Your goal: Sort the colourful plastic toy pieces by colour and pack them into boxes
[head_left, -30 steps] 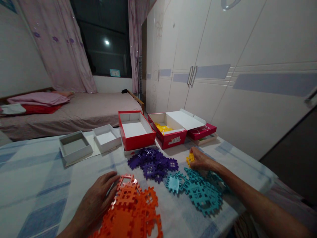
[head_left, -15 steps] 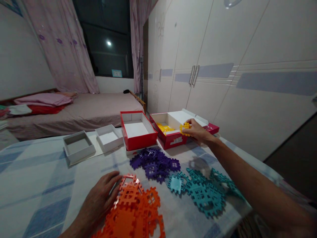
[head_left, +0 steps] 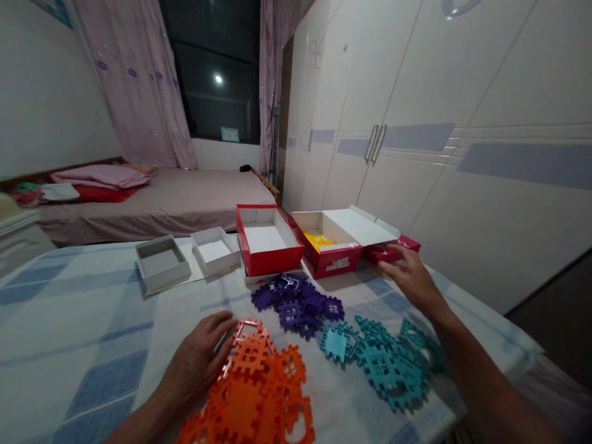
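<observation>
My left hand (head_left: 198,351) lies on the cloth against the left side of a pile of orange interlocking plastic pieces (head_left: 247,401), its fingers stretched out and holding nothing. Just right of the open magenta box (head_left: 330,264), my right hand (head_left: 411,274) hovers with thumb and fingers apart and nothing between them. Yellow plastic pieces (head_left: 318,239) lie inside that box. Purple pieces (head_left: 300,308) are heaped in front of the boxes, and teal pieces (head_left: 391,364) lie to the right of the orange pile, below my right forearm.
A red box (head_left: 275,262) with a white inside stands left of the magenta one. Farther left are a white tray (head_left: 215,265) and a grey tray (head_left: 164,277). The magenta box's lid (head_left: 363,225) is folded open to the right. A checked cloth (head_left: 115,345) covers the table.
My right hand has let go of the yellow piece and moved from the box's edge to the right. The view has turned slightly left; my left hand stays by the orange pile.
</observation>
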`<state>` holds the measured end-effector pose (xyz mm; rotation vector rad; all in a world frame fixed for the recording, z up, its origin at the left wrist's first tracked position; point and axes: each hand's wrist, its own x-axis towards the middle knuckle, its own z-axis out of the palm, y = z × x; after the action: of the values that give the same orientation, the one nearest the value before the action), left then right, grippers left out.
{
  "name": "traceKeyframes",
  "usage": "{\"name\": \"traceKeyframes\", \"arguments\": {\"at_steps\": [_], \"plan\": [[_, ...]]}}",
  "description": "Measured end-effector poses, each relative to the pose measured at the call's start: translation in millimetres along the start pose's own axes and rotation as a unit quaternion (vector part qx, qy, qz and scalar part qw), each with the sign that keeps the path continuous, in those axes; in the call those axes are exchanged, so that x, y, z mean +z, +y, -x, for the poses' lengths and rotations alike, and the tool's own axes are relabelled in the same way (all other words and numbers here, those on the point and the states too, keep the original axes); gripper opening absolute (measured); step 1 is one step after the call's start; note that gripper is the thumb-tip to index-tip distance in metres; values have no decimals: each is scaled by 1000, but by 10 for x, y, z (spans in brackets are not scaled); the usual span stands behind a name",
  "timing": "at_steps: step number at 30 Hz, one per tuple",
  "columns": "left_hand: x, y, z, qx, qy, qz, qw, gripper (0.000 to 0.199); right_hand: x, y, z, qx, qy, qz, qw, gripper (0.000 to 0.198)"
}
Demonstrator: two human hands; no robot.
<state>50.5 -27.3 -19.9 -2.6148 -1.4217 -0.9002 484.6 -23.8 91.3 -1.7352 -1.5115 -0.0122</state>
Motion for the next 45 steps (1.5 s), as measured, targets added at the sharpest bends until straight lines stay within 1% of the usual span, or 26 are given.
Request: {"name": "traceKeyframes", "arguments": {"at_steps": [2,3,4,6,7,9,11,14,17,22,28,32,34,36,41,45], "plan": [[-3,-3,0,-1,-2,1,1000,35,-163,283,415,80,72,35,994,53],[-2,-10,1,-1,-5,2,1000,36,-216,418,619,128,99,53,985,55],[1,-21,2,0,-7,2,1000,37,-250,540,810,170,111,66,977,58],[9,-49,1,6,-11,1,1000,39,-267,734,1121,224,109,81,965,62],[14,-64,-1,9,-12,0,1000,40,-258,801,1231,235,97,84,964,64],[20,-88,-6,14,-18,-6,1000,41,-229,879,1350,238,66,94,965,68],[16,-94,-12,18,-25,-12,999,43,-197,889,1366,235,29,111,965,71],[-2,-80,-20,22,-28,-20,999,44,-129,816,1320,226,-24,122,966,72],[-16,-66,-27,18,-32,-20,999,42,-13,691,1306,210,-46,117,970,70],[-13,-58,-29,7,-30,-4,1000,41,227,471,1295,166,-43,98,980,62],[-35,-10,-44,1,-28,6,1000,41,444,243,1208,139,-41,78,986,59],[-51,17,-57,8,-25,3,1000,39,536,119,1211,123,-41,-9,991,63],[-52,21,-58,5,-28,2,1000,39,555,77,1225,115,-40,-48,991,65],[-52,24,-55,1,-33,0,999,38,552,52,1237,116,-30,-66,991,65],[-69,43,-52,0,-41,-2,999,39,482,31,1261,140,19,-87,986,63],[-76,62,-55,1,-36,2,999,37,459,33,1282,163,45,-97,981,64]]}}
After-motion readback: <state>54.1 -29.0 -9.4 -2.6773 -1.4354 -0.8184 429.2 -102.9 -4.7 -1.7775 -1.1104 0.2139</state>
